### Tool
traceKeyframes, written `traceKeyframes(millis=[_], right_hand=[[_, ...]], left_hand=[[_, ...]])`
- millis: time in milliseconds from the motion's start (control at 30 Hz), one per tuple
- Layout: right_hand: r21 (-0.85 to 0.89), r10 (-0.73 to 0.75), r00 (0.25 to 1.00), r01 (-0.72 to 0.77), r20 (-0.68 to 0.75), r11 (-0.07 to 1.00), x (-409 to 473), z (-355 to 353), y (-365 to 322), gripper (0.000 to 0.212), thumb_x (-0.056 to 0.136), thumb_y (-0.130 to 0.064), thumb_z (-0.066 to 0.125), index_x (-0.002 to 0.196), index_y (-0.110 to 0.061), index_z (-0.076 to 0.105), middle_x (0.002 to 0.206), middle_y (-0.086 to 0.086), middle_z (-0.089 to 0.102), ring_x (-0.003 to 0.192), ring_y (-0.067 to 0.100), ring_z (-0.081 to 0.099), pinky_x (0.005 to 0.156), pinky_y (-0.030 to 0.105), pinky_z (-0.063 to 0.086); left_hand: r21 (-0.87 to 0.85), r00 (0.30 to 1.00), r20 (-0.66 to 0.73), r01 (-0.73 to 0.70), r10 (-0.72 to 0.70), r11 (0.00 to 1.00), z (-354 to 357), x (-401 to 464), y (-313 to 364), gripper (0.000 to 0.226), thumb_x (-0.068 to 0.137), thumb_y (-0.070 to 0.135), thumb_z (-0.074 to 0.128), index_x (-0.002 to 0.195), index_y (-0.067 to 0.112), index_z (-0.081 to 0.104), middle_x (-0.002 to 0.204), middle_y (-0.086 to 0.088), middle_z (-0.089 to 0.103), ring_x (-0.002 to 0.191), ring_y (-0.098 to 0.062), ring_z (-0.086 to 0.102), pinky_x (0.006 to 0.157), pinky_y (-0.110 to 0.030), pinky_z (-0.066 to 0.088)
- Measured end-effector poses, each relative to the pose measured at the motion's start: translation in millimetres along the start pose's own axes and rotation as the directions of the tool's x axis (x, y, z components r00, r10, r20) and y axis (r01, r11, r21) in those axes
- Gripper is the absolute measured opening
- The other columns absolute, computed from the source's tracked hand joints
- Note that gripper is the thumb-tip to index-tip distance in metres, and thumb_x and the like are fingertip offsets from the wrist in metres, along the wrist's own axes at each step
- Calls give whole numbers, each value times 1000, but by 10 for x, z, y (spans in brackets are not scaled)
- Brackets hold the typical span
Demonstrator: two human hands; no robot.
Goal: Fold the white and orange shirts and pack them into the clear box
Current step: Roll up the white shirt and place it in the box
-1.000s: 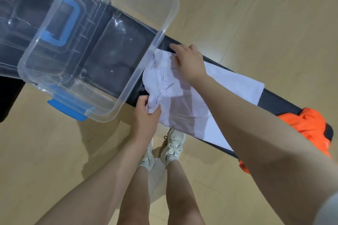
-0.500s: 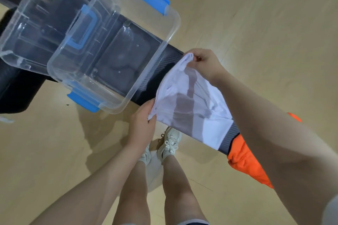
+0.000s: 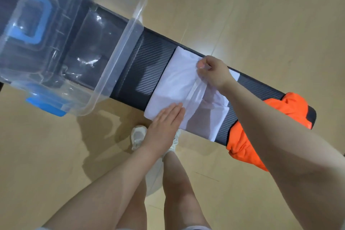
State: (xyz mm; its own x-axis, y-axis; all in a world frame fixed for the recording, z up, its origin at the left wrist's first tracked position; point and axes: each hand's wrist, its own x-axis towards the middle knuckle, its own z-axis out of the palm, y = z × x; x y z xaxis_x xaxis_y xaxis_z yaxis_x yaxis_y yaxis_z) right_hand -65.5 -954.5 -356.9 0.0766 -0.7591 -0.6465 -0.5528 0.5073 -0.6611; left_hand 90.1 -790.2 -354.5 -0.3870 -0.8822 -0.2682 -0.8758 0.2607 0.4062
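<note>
The white shirt point(image 3: 177, 84) lies folded over on the narrow black bench point(image 3: 147, 67), to the right of the clear box point(image 3: 119, 58). My left hand point(image 3: 166, 123) rests flat, fingers together, on the shirt's near edge. My right hand point(image 3: 214, 73) pinches the folded-over edge of the white shirt at its far side. The orange shirt point(image 3: 248, 142) sits crumpled at the bench's right end, partly hanging off it, and my right forearm hides part of it. The clear box has blue latches and nothing inside.
A clear lid with a blue handle point(image 3: 35, 22) shows through the box on the left. The bench stands on a pale wooden floor point(image 3: 261, 15). My legs and white shoes point(image 3: 138, 136) are below the bench's near edge.
The white shirt's left end, lifted half a second ago, now lies folded over to the right on the bench. My left hand let go and lies flat on it.
</note>
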Motion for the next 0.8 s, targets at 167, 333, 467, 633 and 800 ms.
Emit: traceKeyframes(millis=[167, 333, 467, 633, 800], right_hand=[[281, -34, 999, 44, -40, 959, 77, 65, -42, 31, 84, 11, 41, 92, -18, 48, 71, 1, 47, 45, 12, 38, 39, 16, 31], [199, -36, 995, 54, -94, 979, 81, 60, -81, 26, 84, 8, 43, 82, -16, 52, 65, 3, 50, 42, 6, 42, 41, 15, 36], [-413, -292, 907, 150, -304, 898, -3, 140, 10, 36, 86, -5, 37, 116, -5, 57, 114, 13, 61, 104, 29, 56, 90, 29, 43], [-739, -688, 725, 481, 32, 472, -233, 534, 363, 51, 92, -28, 39, 135, -1, 45, 143, 19, 42, 133, 37, 39, 111, 41, 15], [-854, -591, 793, 403, 147, 328, -68, 640, 577, 64, 91, -47, 33, 140, -5, 38, 147, 14, 39, 136, 33, 35, 113, 40, 2]], left_hand=[[120, 999, -23, 27, -25, 992, 126, 54, 18, 57, 77, -4, 19, 130, 5, 37, 135, -12, 53, 123, -26, 53, 111, -34, 20], [186, 990, -5, 138, -140, 973, 363, 59, 20, 57, 90, -1, -4, 139, 4, 26, 144, -10, 42, 133, -26, 40, 113, -33, 15], [82, 978, 81, 184, -190, 979, 313, 32, -35, 83, 75, 20, 34, 145, 6, -8, 155, -12, -2, 145, -23, -4, 117, -33, -10], [240, 985, 18, 160, -170, 957, 240, 89, -266, 75, 86, 49, 32, 144, 3, 19, 150, -15, 26, 138, -27, 21, 115, -38, 2], [362, 992, 79, 62, -97, 930, 288, 208, -442, 87, 80, 63, 30, 140, -1, 26, 146, -18, 37, 136, -27, 23, 115, -37, 4]])
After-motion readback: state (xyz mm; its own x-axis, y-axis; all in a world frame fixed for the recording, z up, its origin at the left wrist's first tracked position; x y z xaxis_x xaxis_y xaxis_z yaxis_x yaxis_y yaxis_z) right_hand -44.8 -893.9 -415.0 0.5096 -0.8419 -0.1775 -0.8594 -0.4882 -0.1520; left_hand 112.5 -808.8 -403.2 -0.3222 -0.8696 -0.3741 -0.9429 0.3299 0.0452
